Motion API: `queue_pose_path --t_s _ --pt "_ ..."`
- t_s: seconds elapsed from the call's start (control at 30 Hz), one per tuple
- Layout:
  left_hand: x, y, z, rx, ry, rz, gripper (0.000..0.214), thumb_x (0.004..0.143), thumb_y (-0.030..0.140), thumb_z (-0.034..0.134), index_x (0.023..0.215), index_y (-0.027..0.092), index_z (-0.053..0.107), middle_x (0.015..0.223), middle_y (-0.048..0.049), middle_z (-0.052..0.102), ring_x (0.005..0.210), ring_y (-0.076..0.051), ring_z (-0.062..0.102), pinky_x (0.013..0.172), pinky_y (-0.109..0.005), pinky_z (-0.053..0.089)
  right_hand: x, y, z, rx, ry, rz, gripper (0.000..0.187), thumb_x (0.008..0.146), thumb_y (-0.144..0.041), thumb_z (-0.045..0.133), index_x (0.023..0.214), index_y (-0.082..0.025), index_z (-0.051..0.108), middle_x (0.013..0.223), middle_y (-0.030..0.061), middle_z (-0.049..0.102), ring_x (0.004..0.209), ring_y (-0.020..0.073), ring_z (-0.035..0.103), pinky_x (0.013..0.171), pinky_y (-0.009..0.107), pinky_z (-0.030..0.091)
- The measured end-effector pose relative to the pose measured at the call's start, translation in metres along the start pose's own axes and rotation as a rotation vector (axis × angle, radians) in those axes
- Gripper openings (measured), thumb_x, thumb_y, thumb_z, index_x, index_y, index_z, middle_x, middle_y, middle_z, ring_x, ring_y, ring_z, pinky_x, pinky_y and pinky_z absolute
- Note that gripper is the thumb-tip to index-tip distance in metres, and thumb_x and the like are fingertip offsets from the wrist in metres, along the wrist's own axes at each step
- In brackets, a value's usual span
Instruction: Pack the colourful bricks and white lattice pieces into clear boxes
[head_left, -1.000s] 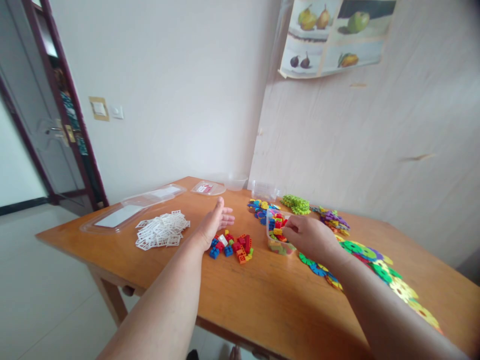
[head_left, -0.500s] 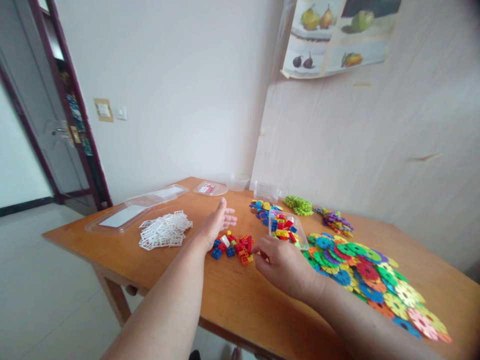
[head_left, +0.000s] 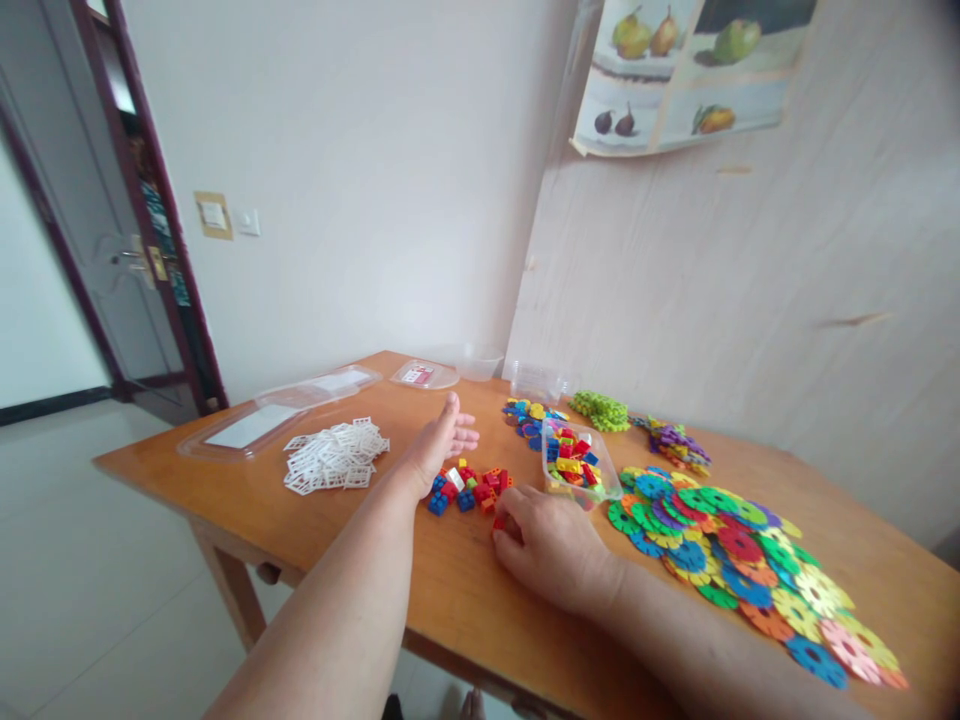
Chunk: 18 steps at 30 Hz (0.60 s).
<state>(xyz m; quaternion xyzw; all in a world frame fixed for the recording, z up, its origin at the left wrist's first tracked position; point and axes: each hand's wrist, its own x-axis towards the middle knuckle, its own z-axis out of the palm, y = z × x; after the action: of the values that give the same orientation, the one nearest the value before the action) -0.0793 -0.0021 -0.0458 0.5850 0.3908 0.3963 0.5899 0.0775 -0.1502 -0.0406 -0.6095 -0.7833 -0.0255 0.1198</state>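
My right grip (head_left: 553,545) is curled narrow at the right edge of the loose blocks (head_left: 466,499) on the surface (head_left: 457,575); I cannot tell whether it holds one. My left grip (head_left: 441,442) is wide beside them. A gentle pinch should avoid scattering the rest.

soft light, dk top-rt corner

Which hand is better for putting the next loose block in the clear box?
Probably the right hand: it curls at the edge of the loose blocks and is close to the clear box. The left hand is open beside the loose blocks, farther from the clear box.
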Motion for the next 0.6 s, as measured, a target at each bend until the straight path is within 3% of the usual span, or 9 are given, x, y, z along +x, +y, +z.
queue_pose_path --t_s 0.1,0.23,0.43,0.6 --pt "-0.001 0.001 0.000 0.000 0.005 0.001 0.096 0.079 0.086 0.023 0.129 0.012 0.058 0.124 -0.0191 0.067 0.115 -0.031 0.063 0.097 -0.038 0.044 -0.002 0.000 -0.003 0.047 -0.022 0.020 0.008 0.082 -0.024 0.053 0.085 -0.021 0.060 0.082 0.0016 0.068 0.068 0.0138 0.059 0.058 0.025 0.031" --pt "0.001 0.000 0.000 0.001 0.007 -0.004 0.098 0.078 0.088 0.021 0.129 0.013 0.057 0.121 -0.0189 0.068 0.113 -0.031 0.064 0.097 -0.038 0.044 -0.001 0.009 -0.022 0.100 0.070 0.048 0.010 0.082 -0.025 0.054 0.089 -0.022 0.062 0.081 0.0009 0.067 0.070 0.0134 0.058 0.061 0.024 0.032" --pt "0.000 0.000 0.001 -0.008 0.008 -0.010 0.095 0.078 0.088 0.023 0.127 0.014 0.058 0.120 -0.0169 0.069 0.112 -0.029 0.064 0.097 -0.037 0.044 0.005 0.053 -0.058 0.100 0.197 0.235 0.011 0.080 -0.032 0.057 0.082 -0.022 0.061 0.070 -0.0009 0.062 0.063 0.0132 0.054 0.055 0.024 0.028" --pt "-0.002 0.002 0.001 -0.006 0.012 -0.018 0.095 0.078 0.088 0.023 0.127 0.015 0.059 0.122 -0.0174 0.068 0.112 -0.029 0.064 0.098 -0.038 0.043 0.005 0.083 -0.068 0.027 0.128 0.350 0.013 0.078 -0.035 0.058 0.080 -0.023 0.061 0.068 -0.0018 0.063 0.059 0.0134 0.053 0.052 0.025 0.026"
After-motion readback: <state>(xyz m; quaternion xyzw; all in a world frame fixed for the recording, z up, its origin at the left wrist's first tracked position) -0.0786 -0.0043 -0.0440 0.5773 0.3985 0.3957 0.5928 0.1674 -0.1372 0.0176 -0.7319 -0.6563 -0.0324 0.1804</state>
